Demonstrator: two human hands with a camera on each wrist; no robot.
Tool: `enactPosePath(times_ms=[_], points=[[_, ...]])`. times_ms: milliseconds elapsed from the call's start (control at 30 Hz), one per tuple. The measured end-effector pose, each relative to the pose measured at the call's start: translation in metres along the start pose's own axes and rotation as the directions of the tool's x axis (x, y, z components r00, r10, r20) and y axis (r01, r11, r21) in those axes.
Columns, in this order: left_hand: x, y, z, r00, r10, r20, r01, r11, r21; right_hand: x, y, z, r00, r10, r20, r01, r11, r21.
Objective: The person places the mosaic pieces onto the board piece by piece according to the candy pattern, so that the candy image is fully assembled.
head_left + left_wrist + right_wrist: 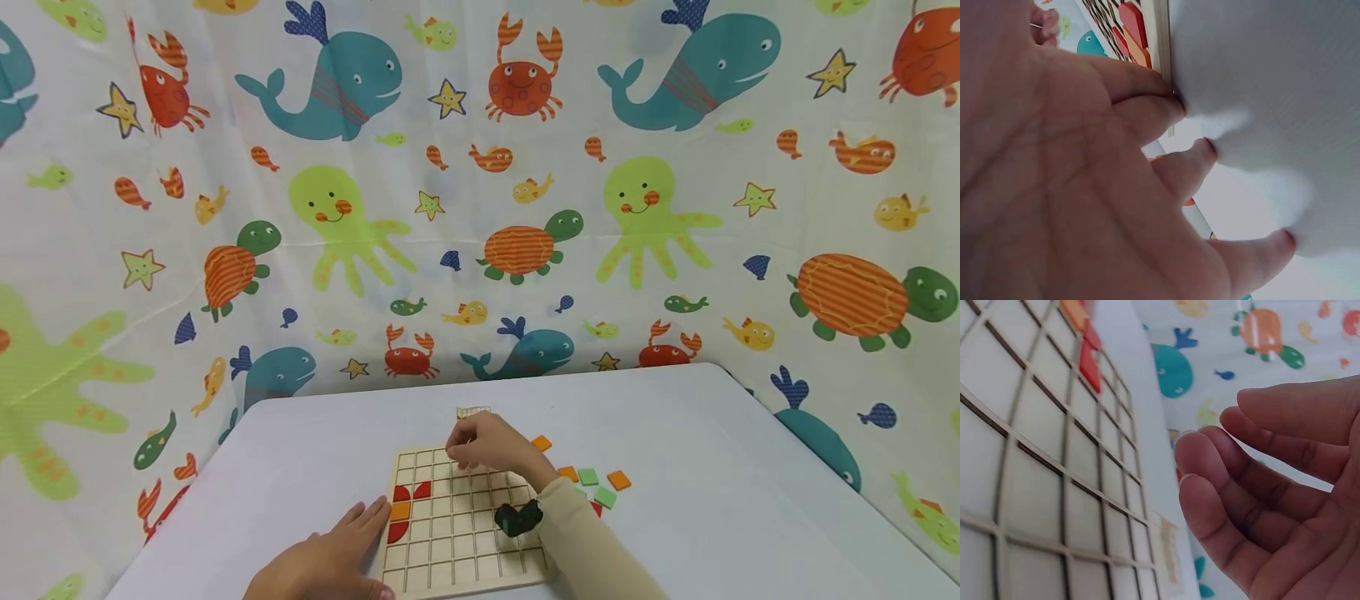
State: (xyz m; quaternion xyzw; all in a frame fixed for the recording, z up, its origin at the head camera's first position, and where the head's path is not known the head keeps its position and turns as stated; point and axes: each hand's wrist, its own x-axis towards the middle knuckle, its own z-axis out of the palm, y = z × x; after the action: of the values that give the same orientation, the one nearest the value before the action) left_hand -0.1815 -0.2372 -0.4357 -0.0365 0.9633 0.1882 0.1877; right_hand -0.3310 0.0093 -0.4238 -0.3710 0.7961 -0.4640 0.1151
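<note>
A wooden grid board (442, 550) lies on the white table. Along its left side sit an orange square tile (401, 510) and several red rounded tiles (397, 531). My left hand (326, 554) rests beside the board, fingers spread, with fingertips on the table and at the board's left edge; its thumb is near the front corner. Over the far part of the grid hovers my right hand (491, 446), its fingers (1200, 509) loosely bent and the thumb apart from them. Nothing shows between those fingers in the right wrist view.
Right of the board lie loose tiles: orange squares (618, 480), green squares (604, 497) and a red piece (597, 507) partly behind the right sleeve. A small gridded card (472, 412) sits beyond the board. A sea-animal curtain (450, 292) hangs behind the table.
</note>
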Motion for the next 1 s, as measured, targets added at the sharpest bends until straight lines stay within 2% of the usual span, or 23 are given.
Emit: enactPosePath(times_ms=[233,433,700,1000], points=[[0.003,-0.002,0.001,1.000,0.022,0.007,-0.022,1.000,-0.007,-0.015,0.005,-0.037,0.997,0.012,-0.077,-0.007,0.998,0.064],[0.004,-0.002,0.001,1.000,-0.012,0.014,0.012,1.000,-0.016,-0.025,0.016,-0.059,0.985,0.028,-0.171,-0.020,0.999,0.051],[0.004,-0.002,0.000,1.000,-0.023,0.000,0.023,1.000,0.000,-0.034,0.030,-0.080,0.959,0.112,-0.261,-0.096,0.993,0.073],[0.004,-0.001,0.001,1.000,-0.021,-0.004,0.021,1.000,0.000,-0.047,0.041,-0.089,0.933,0.213,-0.291,-0.208,0.977,0.047]])
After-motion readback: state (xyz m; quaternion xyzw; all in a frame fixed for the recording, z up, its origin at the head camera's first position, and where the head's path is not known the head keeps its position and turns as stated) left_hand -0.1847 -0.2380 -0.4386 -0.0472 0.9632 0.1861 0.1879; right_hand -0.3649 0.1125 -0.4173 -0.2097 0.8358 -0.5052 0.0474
